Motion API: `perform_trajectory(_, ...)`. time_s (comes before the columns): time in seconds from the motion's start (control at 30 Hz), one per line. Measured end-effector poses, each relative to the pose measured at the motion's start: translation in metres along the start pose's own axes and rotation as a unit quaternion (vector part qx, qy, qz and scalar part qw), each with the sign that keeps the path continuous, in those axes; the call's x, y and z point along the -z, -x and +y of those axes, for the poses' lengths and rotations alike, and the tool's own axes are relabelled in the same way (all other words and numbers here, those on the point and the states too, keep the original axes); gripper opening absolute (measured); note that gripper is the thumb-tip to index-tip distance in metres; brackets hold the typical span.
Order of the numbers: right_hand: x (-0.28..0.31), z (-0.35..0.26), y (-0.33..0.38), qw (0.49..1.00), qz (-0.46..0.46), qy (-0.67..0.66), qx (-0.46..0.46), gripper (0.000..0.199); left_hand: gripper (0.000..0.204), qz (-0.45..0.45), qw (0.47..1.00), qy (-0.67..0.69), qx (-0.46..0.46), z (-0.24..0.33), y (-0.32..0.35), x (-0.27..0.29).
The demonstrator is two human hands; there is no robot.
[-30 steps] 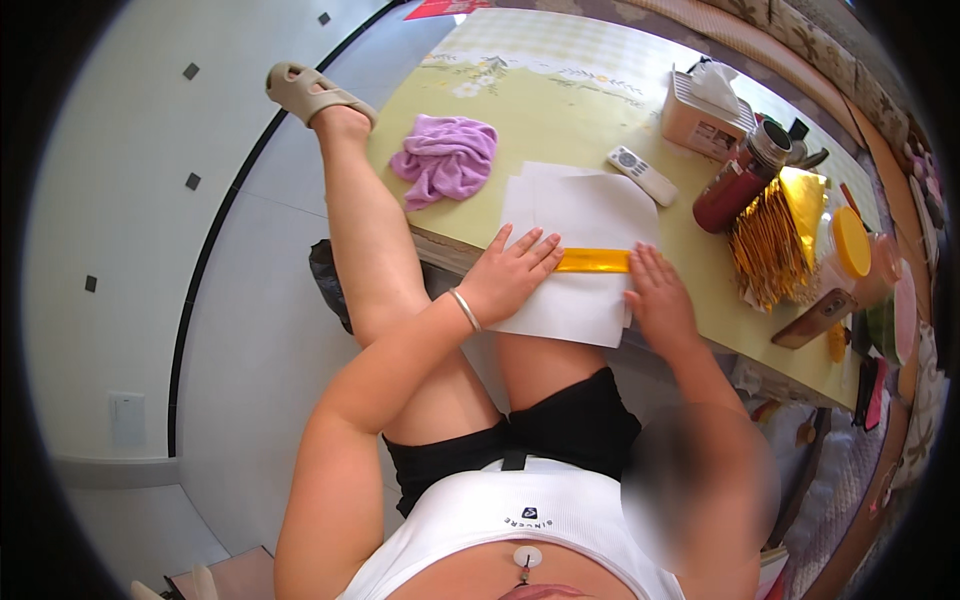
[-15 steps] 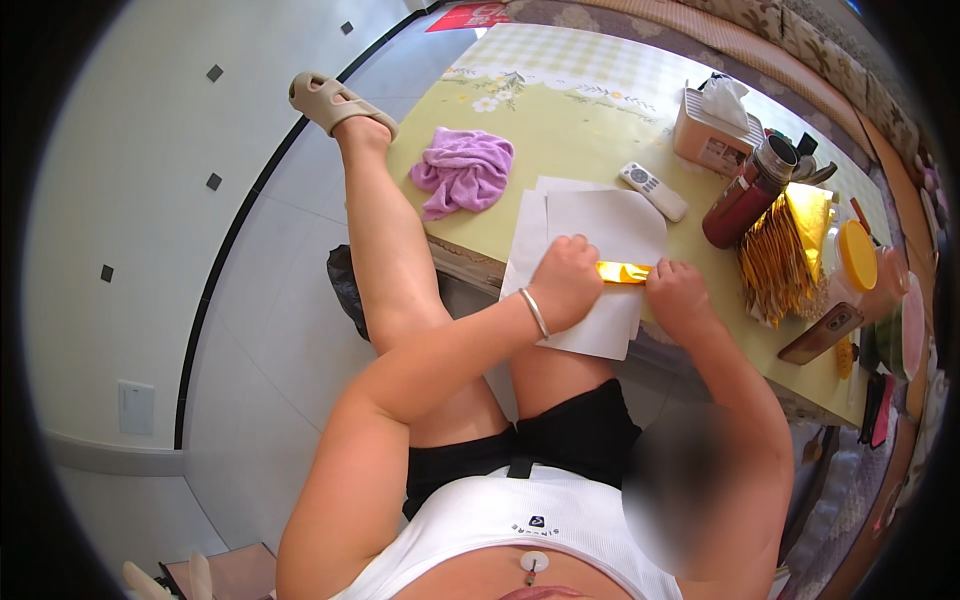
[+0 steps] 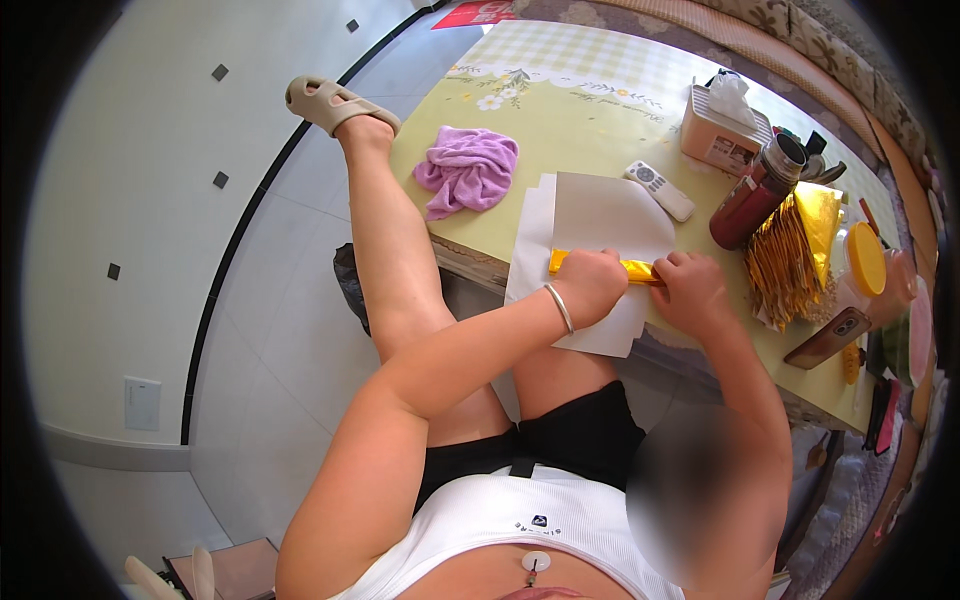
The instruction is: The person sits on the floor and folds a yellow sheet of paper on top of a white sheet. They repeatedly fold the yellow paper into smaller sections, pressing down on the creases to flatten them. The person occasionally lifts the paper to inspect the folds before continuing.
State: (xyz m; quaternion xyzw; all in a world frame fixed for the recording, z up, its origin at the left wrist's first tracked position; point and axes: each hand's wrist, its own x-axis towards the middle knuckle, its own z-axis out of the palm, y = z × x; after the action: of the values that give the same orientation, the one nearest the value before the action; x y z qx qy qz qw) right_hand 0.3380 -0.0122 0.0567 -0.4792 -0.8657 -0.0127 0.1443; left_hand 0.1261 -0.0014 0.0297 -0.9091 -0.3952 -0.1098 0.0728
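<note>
A folded strip of gold foil paper [image 3: 640, 271] lies across the white sheets, held between both hands. My left hand [image 3: 593, 284], with a silver bangle at its wrist, is closed over the strip near its middle, and the strip's left end sticks out past the knuckles. At the other end, the fingers of my right hand [image 3: 694, 292] pinch the strip. Under the hands, the white paper sheets [image 3: 530, 245] reach over the table's near edge onto my thigh. My palms hide part of the strip.
The table [image 3: 560, 130] has a yellow-green cover. On it are a purple cloth [image 3: 468, 172], a remote control [image 3: 660, 192], a tissue box [image 3: 717, 130], a dark red flask [image 3: 755, 195], a stack of gold foil papers [image 3: 790, 255], a yellow-lidded jar [image 3: 866, 258] and a phone [image 3: 828, 338].
My left hand has slid right along the gold strip, closer to my right hand, so the strip's left end now shows. The top white sheet has shifted a little.
</note>
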Motion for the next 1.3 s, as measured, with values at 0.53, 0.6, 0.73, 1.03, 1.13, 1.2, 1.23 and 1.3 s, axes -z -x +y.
perform_trajectory(0.53, -0.037, 0.006, 0.006, 0.985, 0.024, 0.133, 0.107, 0.029, 0.026, -0.027, 0.995, 0.067, 0.067, 0.001, 0.001, 0.009)
perform_trajectory(0.6, -0.038, 0.006, 0.006, 0.987, 0.026, 0.123, 0.103, 0.028, 0.027, -0.033, 0.995, 0.062, 0.07, 0.003, 0.002, 0.01)
perform_trajectory(0.73, -0.037, 0.002, 0.004, 0.991, 0.052, 0.079, 0.094, 0.02, 0.026, -0.026, 0.995, 0.069, 0.064, 0.004, 0.002, 0.008)
perform_trajectory(1.03, -0.024, 0.002, -0.001, 0.993, 0.032, 0.052, 0.105, 0.006, 0.018, 0.006, 0.996, 0.062, 0.067, 0.001, 0.003, -0.01)
perform_trajectory(1.13, -0.032, 0.005, -0.002, 0.991, 0.06, 0.058, 0.105, 0.005, 0.021, 0.017, 0.993, 0.093, 0.073, 0.0, 0.005, 0.0)
perform_trajectory(1.2, -0.035, 0.005, -0.006, 0.993, 0.069, 0.042, 0.091, 0.004, 0.023, 0.014, 0.991, 0.101, 0.082, 0.0, 0.007, 0.009)
perform_trajectory(1.23, -0.034, 0.006, -0.005, 0.993, 0.067, 0.045, 0.081, 0.003, 0.024, 0.008, 0.991, 0.1, 0.085, 0.002, 0.007, 0.011)
perform_trajectory(1.3, -0.034, 0.006, -0.008, 0.994, 0.07, 0.044, 0.068, 0.002, 0.026, -0.002, 0.992, 0.095, 0.085, 0.001, 0.007, 0.012)
